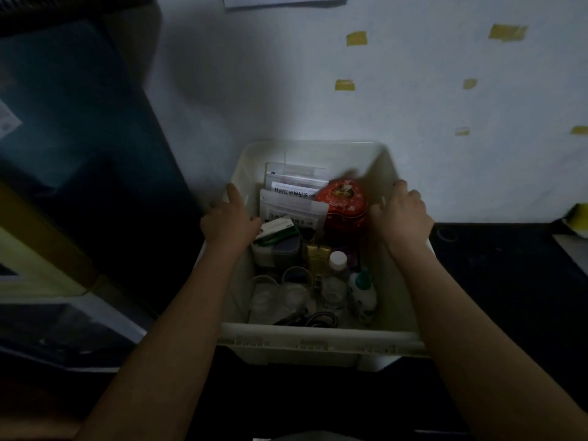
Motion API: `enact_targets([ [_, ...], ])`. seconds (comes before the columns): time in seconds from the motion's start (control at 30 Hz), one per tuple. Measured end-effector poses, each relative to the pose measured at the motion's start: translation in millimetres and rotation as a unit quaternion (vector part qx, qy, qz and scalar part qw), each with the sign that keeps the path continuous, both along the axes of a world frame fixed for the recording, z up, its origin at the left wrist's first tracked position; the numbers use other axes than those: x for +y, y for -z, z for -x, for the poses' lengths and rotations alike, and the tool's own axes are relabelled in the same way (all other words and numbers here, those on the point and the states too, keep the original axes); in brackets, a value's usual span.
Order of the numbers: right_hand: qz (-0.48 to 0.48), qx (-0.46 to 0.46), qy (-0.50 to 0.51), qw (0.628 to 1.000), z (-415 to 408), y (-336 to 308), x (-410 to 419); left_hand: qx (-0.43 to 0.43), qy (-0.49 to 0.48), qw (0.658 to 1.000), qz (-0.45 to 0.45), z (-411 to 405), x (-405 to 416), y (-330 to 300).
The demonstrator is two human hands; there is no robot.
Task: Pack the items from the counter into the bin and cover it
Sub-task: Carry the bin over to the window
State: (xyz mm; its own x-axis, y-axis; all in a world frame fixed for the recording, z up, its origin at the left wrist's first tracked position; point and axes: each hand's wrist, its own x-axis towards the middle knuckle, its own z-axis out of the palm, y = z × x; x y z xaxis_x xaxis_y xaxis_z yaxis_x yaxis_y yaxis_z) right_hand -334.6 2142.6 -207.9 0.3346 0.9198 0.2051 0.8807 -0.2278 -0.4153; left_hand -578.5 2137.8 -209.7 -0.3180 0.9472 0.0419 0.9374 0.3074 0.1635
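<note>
A white plastic bin (313, 340) stands on the dark counter against the wall, with no lid on it. Inside lie a red heart-shaped tin (345, 203), white pouches with printed text (292, 205), a green and white box (276, 230), clear glass jars (296, 288), a white bottle with a green cap (362, 296), a small white-capped bottle (338, 261) and dark scissors (315, 319). My left hand (229, 219) grips the bin's left rim. My right hand (402, 214) grips the right rim, fingers curled over the edge.
A dark blue cabinet or appliance (73, 138) stands to the left. The black counter (509, 281) runs to the right, with a yellow and white object (579, 219) at its far right edge. Yellow tape pieces (356, 38) dot the white wall.
</note>
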Motion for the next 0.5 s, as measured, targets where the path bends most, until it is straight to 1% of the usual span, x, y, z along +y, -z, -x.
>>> enact_targets([
  [0.13, 0.01, -0.014, -0.008, 1.0, -1.6, 1.2, 0.2, 0.026, -0.005, 1.0, 0.004, -2.2, -1.8, 0.8],
  [0.5, 0.0, -0.024, -0.028, 0.999, -14.2, 2.8, 0.3, 0.017, -0.021, 1.0, 0.007, -10.2, -10.7, 0.3],
])
